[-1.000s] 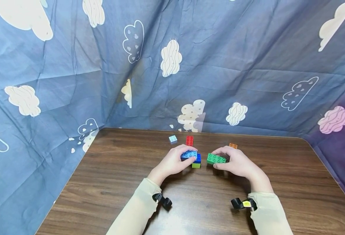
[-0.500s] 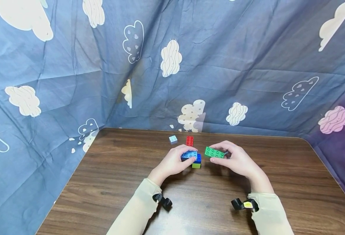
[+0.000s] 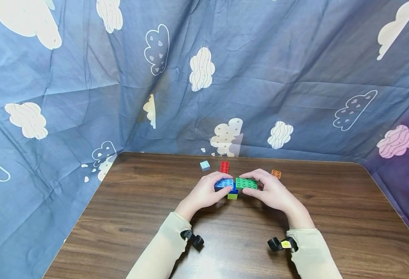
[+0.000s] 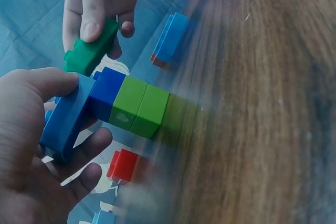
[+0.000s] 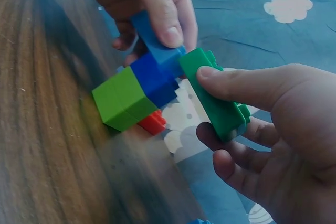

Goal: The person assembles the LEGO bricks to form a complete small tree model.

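My left hand (image 3: 204, 192) pinches a medium-blue brick (image 4: 71, 116) between thumb and fingers. That brick sits on top of a dark blue brick (image 4: 107, 93), which stands on lime green bricks (image 4: 137, 106) stacked upright on the table. One end of the blue brick sticks out to the left of the stack. A long green brick (image 3: 246, 183) is in my right hand (image 3: 272, 192), gripped with the thumb on its near side. In the right wrist view, the green brick's end (image 5: 191, 59) is right by the medium-blue brick, close over the dark blue one's exposed studs.
Behind the stack lies a red brick (image 3: 224, 167), with a small light blue brick (image 3: 205, 166) to its left. An orange brick (image 3: 276, 174) is behind my right hand. The wooden table (image 3: 138, 201) ends at a blue cloud-patterned cloth (image 3: 176, 116).
My right hand has lifted the green brick, then brought it left to the stack beside the medium-blue brick. The orange brick shows again. My left hand stays in place.
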A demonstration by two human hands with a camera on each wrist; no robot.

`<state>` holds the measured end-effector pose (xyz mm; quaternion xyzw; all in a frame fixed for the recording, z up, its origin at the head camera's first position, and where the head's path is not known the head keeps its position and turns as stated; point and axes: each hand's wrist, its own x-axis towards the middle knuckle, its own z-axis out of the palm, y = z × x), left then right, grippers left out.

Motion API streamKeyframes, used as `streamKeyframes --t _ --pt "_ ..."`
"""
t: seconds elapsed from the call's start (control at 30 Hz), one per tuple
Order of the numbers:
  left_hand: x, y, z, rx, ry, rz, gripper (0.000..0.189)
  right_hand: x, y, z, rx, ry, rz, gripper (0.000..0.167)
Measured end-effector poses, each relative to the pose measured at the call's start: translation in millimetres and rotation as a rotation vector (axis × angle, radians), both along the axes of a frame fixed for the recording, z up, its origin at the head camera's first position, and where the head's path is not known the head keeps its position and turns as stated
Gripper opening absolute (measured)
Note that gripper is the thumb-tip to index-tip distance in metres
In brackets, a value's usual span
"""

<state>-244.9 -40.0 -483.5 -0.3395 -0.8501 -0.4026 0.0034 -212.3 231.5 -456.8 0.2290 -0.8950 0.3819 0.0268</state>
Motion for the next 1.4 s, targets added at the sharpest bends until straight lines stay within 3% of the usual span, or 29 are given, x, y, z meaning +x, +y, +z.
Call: streamKeyframes --t 0.7,1.4 --pt "-1.5 -0.8 -1.3 0.01 0.001 -0.015 0.031 -0.8 -10.8 -8.5 -0.011 0.039 0.007 0.034" --pt "-0.1 -0.2 1.0 0.015 0.019 -0.02 0.032 -0.2 -17.7 -7.2 -0.004 0.047 -0.04 0.028"
